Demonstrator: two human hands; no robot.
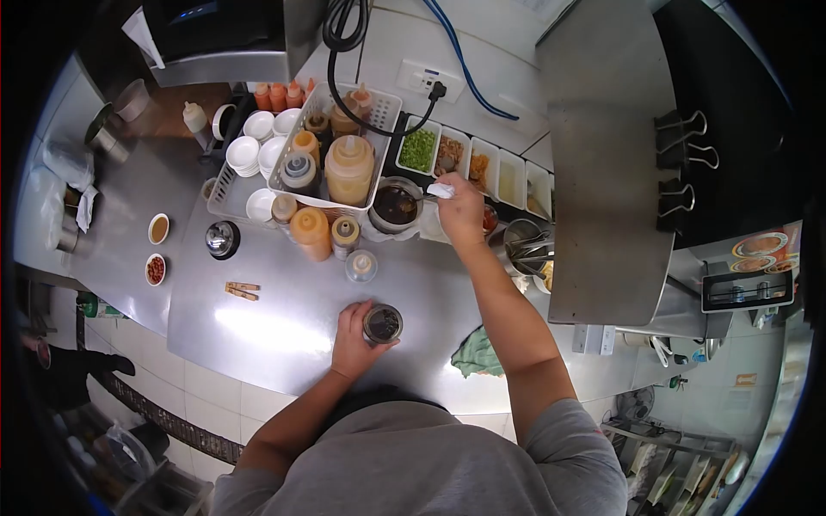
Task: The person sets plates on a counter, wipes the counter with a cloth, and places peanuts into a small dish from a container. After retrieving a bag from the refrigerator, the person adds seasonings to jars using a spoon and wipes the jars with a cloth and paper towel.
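Observation:
My left hand [351, 339] is wrapped round an open clear container [383, 324] with dark liquid in it, standing on the steel counter. A clear nozzle cap [361, 266] sits just beyond it. My right hand [463, 209] reaches forward, closed on a small white object [441, 190] whose kind I cannot make out. Left of that hand is a round tub of dark sauce [396, 205]. Beyond it are trays of chopped green onion [418, 150] and other toppings [449, 155].
A white basket [385, 101] holds several sauce bottles, with an orange bottle [310, 233] in front. Small white bowls [243, 155], a call bell [223, 239], two sauce dishes [156, 269] and wooden clips [242, 290] are leftward. A green cloth [476, 354] and steel utensils [527, 248] lie right.

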